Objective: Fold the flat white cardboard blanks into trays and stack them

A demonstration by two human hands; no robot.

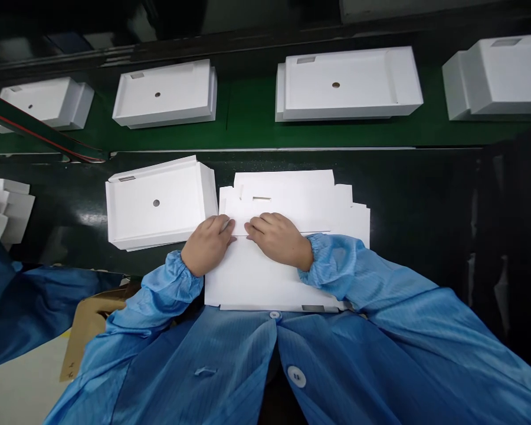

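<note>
A flat white cardboard box blank (256, 277) lies in front of my body, its lower edge against my blue coat. A crease runs across its middle, and a narrow slot shows in the upper part. At the left end of this crease, my left hand (207, 243) is closed on the cardboard with bent fingers and thumb. Just to its right, my right hand (278, 237) also grips along the crease, fingers curled together. The fingertips nearly meet, with a small gap between the hands. The undersides of the fingers are partly hidden.
Left of the blank sits a folded white box (177, 206) with a round hole. Beyond it, several similar boxes, one (358, 82) in the middle right, stand on a green belt (248, 112). A co-worker's blue sleeve (39, 301) and white cardboard pieces (15, 209) are at left.
</note>
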